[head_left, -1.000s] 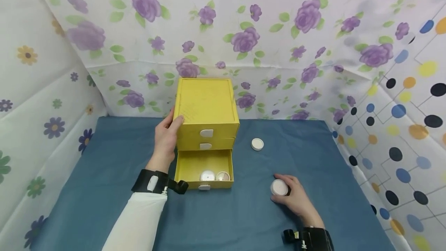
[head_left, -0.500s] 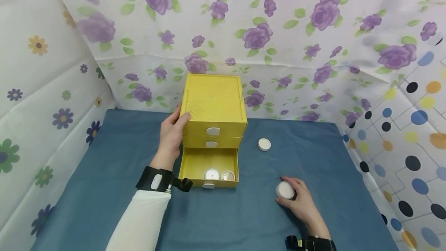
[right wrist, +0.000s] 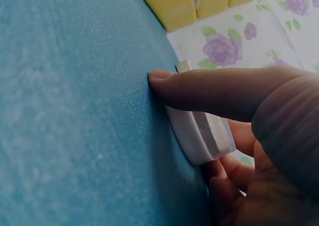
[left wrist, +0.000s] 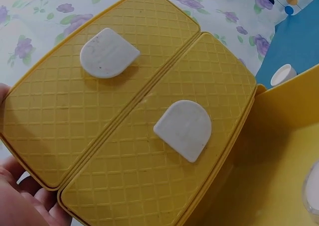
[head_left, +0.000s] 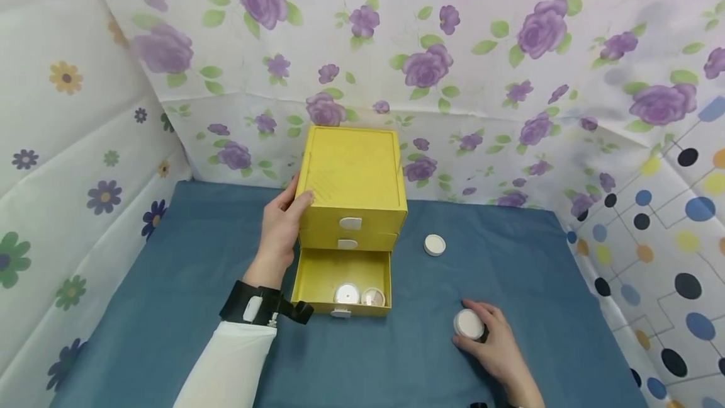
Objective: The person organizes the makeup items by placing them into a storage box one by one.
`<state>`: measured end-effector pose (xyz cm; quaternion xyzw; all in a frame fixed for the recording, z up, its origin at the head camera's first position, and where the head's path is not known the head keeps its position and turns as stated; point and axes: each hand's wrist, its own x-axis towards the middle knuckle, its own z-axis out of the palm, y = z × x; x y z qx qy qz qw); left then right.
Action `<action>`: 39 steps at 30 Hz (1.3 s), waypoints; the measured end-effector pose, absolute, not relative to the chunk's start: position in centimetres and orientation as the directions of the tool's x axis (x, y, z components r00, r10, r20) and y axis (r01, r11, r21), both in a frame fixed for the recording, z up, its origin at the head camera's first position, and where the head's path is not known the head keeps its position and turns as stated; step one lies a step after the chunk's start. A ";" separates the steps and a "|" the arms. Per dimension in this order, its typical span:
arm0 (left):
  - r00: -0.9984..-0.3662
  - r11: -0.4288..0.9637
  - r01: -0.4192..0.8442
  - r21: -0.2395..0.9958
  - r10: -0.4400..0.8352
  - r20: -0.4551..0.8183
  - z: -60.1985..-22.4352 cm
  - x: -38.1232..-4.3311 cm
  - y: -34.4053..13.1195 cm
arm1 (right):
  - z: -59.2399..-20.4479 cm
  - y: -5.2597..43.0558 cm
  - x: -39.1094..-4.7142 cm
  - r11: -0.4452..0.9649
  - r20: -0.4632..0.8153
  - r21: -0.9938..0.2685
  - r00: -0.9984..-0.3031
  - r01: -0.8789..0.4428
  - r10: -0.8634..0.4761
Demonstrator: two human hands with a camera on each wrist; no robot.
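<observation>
A yellow drawer box [head_left: 352, 169] with white tabs stands at the back, its bottom drawer [head_left: 317, 271] pulled out. My left hand [head_left: 281, 225] grips the box's left side, thumb over the top front edge. Inside the drawer, near its front wall, lie two round cases, a white one [head_left: 347, 294] and a clear-rimmed one [head_left: 373, 297]. On the table to the right, my right hand [head_left: 495, 340] holds a small round white jar [head_left: 469, 323] between thumb and fingers. The right wrist view shows the jar [right wrist: 188, 136] low at the blue cloth, partly behind the thumb.
A small round white lid-like piece [head_left: 434, 245] lies on the blue cloth [head_left: 413, 357] right of the box. Flowered fabric [head_left: 481, 106] hangs close behind the box, and a dotted sheet [head_left: 668, 257] borders the right side.
The head view has shifted, so everything sits a little farther right in it. Both hands keep their holds, the left on the box and the right on the jar.
</observation>
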<state>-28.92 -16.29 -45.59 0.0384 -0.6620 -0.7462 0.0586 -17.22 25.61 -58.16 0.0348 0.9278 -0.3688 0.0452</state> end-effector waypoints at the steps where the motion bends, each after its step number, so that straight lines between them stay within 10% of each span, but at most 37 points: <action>1: -0.990 -0.116 0.039 0.992 -0.138 0.022 -45.6 -28.8 -16.3 | -58.3 25.6 -17.1 0.727 -0.114 -0.679 -0.993 0.101 0.032; 39: -0.992 -0.091 0.007 0.996 -0.129 -0.005 -45.0 -29.1 -16.6 | -56.7 25.6 -17.6 0.800 -0.140 -0.596 -0.990 0.065 -0.025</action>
